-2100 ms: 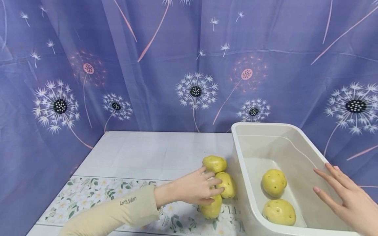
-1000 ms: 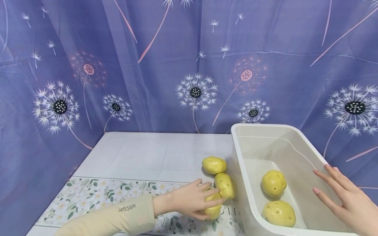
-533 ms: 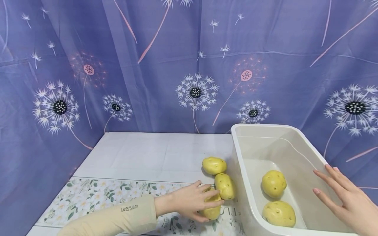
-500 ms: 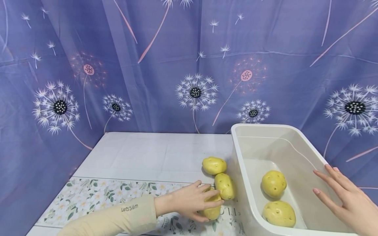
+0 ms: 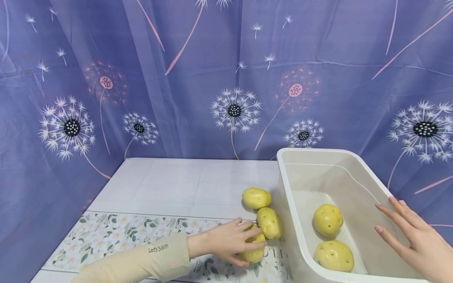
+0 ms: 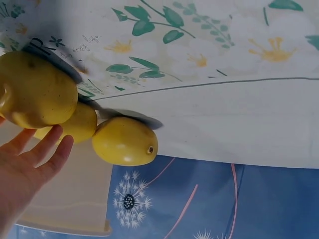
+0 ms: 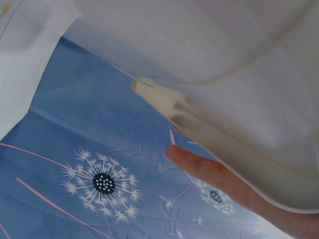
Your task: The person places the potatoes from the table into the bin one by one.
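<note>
At the table's (image 5: 191, 181) lower middle, a pale sleeve (image 5: 138, 257) leads to the left hand (image 5: 230, 239), its grip curled round the near potato (image 5: 254, 256). From that potato, the far potato (image 5: 256, 198) lies toward 12 o'clock, the middle potato (image 5: 269, 224) toward 1 o'clock. The tub's (image 5: 290, 196) left wall stands between these and a round potato (image 5: 328, 220), with a long potato (image 5: 334, 255) at its 6 o'clock. At the tub's 3 o'clock wall, the right hand's (image 5: 421, 236) grip is wide, fingers straight.
</note>
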`<state>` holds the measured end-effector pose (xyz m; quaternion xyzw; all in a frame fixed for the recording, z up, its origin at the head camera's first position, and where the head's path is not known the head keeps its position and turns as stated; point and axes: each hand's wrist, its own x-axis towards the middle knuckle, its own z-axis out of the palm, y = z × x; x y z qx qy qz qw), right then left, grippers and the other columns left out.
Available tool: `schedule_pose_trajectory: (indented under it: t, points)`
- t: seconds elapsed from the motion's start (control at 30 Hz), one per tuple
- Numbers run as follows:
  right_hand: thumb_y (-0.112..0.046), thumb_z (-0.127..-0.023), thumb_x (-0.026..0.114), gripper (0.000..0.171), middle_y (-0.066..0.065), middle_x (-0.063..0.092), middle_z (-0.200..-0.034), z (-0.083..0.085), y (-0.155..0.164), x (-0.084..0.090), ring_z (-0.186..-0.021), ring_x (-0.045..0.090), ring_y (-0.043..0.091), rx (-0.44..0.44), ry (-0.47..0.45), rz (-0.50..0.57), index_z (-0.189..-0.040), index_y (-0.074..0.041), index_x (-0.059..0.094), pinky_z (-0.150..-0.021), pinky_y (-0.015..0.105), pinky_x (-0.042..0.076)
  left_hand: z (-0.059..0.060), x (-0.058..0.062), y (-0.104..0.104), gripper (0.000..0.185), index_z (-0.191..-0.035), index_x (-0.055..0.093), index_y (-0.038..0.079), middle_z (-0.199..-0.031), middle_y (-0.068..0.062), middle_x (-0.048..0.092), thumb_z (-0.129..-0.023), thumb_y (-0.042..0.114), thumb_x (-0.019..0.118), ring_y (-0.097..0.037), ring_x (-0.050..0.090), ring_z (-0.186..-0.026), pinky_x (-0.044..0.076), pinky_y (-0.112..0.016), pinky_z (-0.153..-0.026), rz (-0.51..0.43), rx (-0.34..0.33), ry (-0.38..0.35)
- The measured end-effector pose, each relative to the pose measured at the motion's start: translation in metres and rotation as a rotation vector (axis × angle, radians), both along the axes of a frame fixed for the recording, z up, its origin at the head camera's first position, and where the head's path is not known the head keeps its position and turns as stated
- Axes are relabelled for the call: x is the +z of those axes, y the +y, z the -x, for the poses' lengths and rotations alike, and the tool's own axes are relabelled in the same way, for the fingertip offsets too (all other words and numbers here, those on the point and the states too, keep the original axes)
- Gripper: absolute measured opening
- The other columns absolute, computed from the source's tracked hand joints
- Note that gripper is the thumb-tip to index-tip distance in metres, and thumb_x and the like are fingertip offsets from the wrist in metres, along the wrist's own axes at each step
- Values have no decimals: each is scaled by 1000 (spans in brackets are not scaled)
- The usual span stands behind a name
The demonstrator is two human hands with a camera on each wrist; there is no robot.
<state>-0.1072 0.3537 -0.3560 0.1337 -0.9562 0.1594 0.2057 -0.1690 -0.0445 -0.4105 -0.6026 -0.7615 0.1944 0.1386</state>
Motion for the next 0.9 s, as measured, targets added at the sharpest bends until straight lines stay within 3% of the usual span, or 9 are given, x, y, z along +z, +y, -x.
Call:
schedule_pose_trajectory:
  t: [0.9]
  points:
    - [-18, -84, 59, 56, 18, 11, -148, 0, -1, 0, -138, -4, 25, -5, 0, 6, -133, -3, 38, -105, 59, -1, 5, -7, 5, 68, -139, 29, 27, -141, -4, 30, -82, 62, 41, -29, 37, -126, 44, -39, -92, 27, -19, -93]
